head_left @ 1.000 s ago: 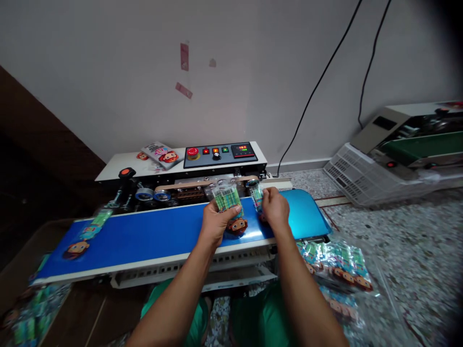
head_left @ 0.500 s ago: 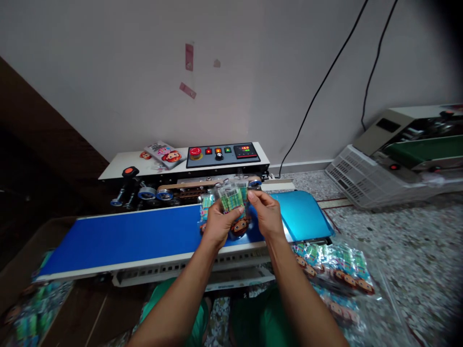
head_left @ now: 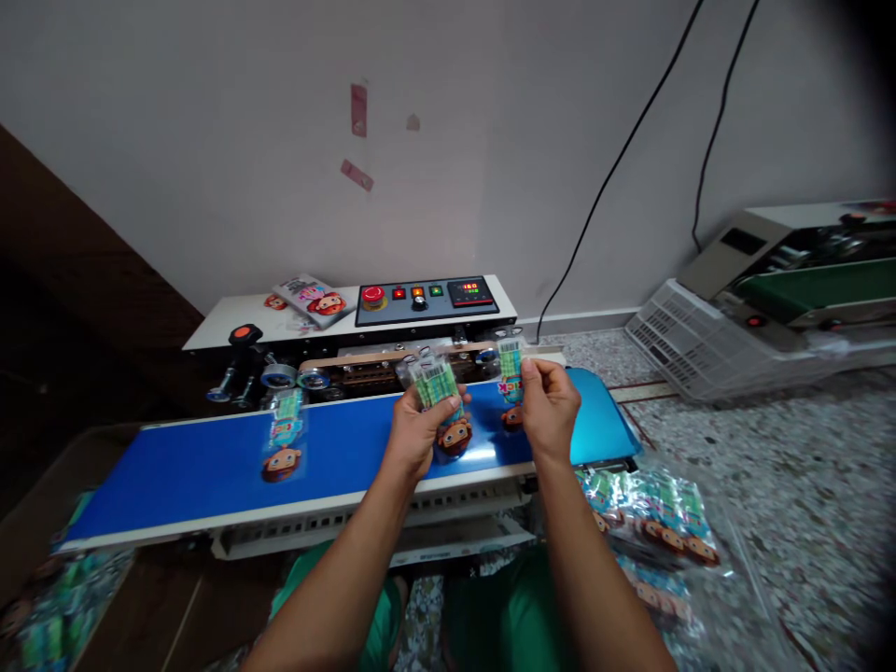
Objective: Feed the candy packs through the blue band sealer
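My left hand [head_left: 418,431] is closed around a small stack of clear plastic packets [head_left: 438,381], printed green and blue with a cartoon face at the bottom. A single packet [head_left: 511,387] of the same kind is pinched by its right edge in my right hand [head_left: 550,408], its top close to the sealing band of the band sealer [head_left: 329,359]. Both hands are above the blue conveyor belt [head_left: 210,462]. Farther left, another packet [head_left: 284,434] lies on the belt, its top edge by the sealer's wheels.
Several packets lie in a clear bag [head_left: 665,523] on the speckled floor at right. A cardboard box [head_left: 161,607] at lower left holds more. The control panel [head_left: 427,299] has lit buttons. A white plastic crate [head_left: 686,331] and a second machine [head_left: 791,243] stand at right.
My right hand has moved right, drawing one packet away from the stack in my left hand. The packet on the belt, earlier beside my left hand, is now well to the left.
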{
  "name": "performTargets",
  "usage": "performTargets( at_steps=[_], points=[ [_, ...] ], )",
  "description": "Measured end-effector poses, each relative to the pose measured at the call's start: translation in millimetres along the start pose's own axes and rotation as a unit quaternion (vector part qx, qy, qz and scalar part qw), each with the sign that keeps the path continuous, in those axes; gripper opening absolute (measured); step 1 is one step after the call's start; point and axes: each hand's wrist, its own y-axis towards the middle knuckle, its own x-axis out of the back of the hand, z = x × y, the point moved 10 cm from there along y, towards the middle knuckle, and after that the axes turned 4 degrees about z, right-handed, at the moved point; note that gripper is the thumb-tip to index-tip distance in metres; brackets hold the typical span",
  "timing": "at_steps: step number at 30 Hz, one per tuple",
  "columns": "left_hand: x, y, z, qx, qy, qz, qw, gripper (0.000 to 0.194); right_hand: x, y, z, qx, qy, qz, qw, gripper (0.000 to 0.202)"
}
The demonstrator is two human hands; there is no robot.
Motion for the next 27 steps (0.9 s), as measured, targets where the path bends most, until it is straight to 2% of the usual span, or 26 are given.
performTargets(
  at_steps=[3,6,9,12,15,18,20,23,25,27],
  points=[
    [-6.5,-2.1,-1.6,0.006,0.0,0.023,1.0,0.038,-0.8,1.2,-0.8,0.006,0.002,0.006,1.0,0.034],
    [-7.8,-2.6,-2.6,0.006,0.011,0.029,0.999,0.035,11.4,7.3,-6.3,0.016,-0.046,-0.013,0.999,0.034],
    [-4.0,-1.4,-2.7,0.005,0.016,0.019,1.0,0.035,34.1,18.0,-10.4,0.044,-0.189,-0.057,0.979,0.033],
    [-1.3,-0.3,-2.3,0.005,0.013,0.011,1.0,0.036,43.1,28.7,-19.2,0.042,-0.342,-0.066,0.937,0.031],
    [-1.2,-0.2,-0.1,0.013,0.015,0.011,1.0,0.036,33.3,34.0,-30.7,0.016,-0.417,-0.036,0.908,0.031],
    [-1.8,-0.6,2.7,0.024,0.009,0.013,1.0,0.038,8.6,32.0,-35.6,0.01,-0.438,0.023,0.899,0.032],
    [-0.9,-0.5,3.7,0.029,0.004,0.009,1.0,0.039,-7.1,26.5,-28.7,0.032,-0.426,0.048,0.903,0.033],
    [2.3,0.4,1.9,0.021,0.004,-0.008,1.0,0.041,-24.2,13.0,-9.5,0.073,-0.296,0.072,0.95,0.037],
    [3.2,1.1,-1.0,0.003,0.006,-0.012,1.0,0.041,-44.2,0.8,-5.2,0.057,-0.14,0.151,0.977,0.039],
    [3.1,1.5,-3.6,-0.015,0.012,-0.012,1.0,0.041,-66.8,-13.7,-4.1,0.021,-0.006,0.235,0.972,0.036]
  ],
)
